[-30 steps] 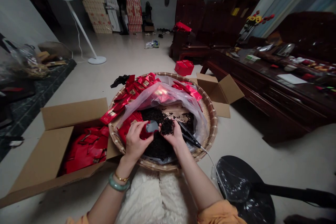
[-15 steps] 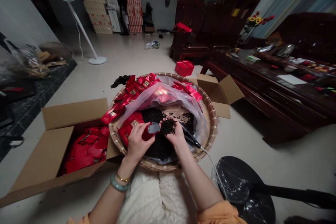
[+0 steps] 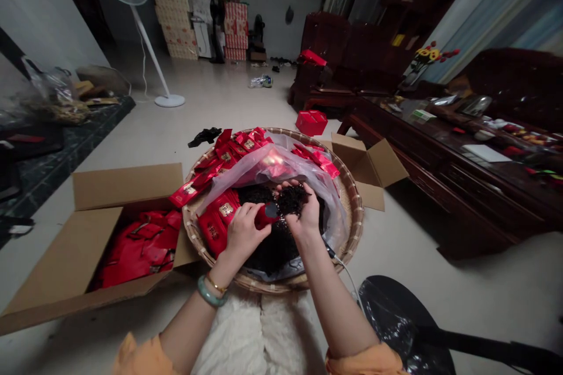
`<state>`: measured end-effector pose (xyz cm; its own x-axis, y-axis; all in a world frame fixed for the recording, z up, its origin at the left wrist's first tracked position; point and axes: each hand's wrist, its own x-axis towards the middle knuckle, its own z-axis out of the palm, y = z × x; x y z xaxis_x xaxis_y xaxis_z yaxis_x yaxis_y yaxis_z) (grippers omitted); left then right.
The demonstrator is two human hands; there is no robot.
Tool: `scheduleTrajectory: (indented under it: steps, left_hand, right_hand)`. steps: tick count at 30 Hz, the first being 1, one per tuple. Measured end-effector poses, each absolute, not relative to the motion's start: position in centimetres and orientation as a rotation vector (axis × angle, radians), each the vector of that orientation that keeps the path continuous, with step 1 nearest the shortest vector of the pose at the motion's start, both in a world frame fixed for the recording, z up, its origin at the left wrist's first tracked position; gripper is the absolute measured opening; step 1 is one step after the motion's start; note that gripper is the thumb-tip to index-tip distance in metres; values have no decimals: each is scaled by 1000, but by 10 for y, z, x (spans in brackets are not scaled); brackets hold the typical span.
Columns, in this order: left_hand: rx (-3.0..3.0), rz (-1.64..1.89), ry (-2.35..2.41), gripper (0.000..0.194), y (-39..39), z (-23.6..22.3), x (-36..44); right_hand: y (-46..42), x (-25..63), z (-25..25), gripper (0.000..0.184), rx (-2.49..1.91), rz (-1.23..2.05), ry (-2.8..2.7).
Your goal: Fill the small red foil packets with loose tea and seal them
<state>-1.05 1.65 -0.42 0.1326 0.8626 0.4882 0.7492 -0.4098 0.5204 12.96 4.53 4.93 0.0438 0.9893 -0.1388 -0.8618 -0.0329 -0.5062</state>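
Head view, looking down on a round woven bamboo tray [image 3: 357, 228] on a tiled floor. The left hand [image 3: 245, 235] has its fingers [image 3: 250, 209] closed narrowly on a small red sachet [image 3: 264, 218], whose open mouth faces the right hand [image 3: 305, 214]. The fingers of the right hand [image 3: 308, 190] curl around a clump of loose black tea [image 3: 291, 199], held above the tray. The main heap of tea [image 3: 275, 252] lies in the tray, directly beneath both hands.

Stage: a clear plastic bag [image 3: 277, 167] lies across the far half of the tray, with many red sachets [image 3: 240, 146] spread along its far edge. More red sachets [image 3: 141, 246] fill much of a cardboard carton [image 3: 125, 184] just left of the tray; whether these are filled cannot be told. The sachets suggest substantial progress, but the sizeable heap of tea appears to show that much remains. A second, open carton [image 3: 378, 167] stands against the tray's far right rim.
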Motion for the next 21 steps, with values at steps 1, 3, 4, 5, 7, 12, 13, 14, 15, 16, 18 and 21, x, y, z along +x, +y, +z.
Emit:
scheduleTrajectory:
  steps: [1,3,4,5,7,12,13,14,15,16,18,21]
  left_hand:
    - [2243,1137,1624,38,17,-4,-9]
    - [2232,1124,1644,38,18,-4,-8]
    - [2226,1115,1653,38,18,-4,-7]
    - [2219,1108,1662,38,18,-4,-7]
    - [2209,1105,1673,39,19,-3,-7]
    - [2211,1112,1679,39,21,-6,-8]
    - [2213,1108,1682,39,22,-6,-8]
    - [2213,1104,1685,39,22,-7,-8]
    - [2211,1101,1689,40,22,-7,-8]
    - [2208,1100,1693,40,22,-8,-8]
    - [2201,1102,1702,42,22,-9,-8]
    - [2200,1117,1715,41,22,-9,-8]
  right_hand:
    - [46,127,50,19,-538,1490,-317]
    - [46,121,50,21,-552,1431,-344]
    - [46,119,50,23,-562,1407,-360]
    - [46,116,49,24,-573,1387,-376]
    - [47,113,48,26,-599,1353,-407]
    - [48,109,45,30,-651,1250,-506]
    - [48,108,44,31,-659,1234,-529]
    - [49,108,44,31,-668,1219,-550]
    - [49,107,43,32,-678,1202,-571]
    - [48,106,42,33,-689,1186,-595]
    - [47,105,41,35,-712,1156,-657]
    - [42,104,39,39,-759,1148,-773]
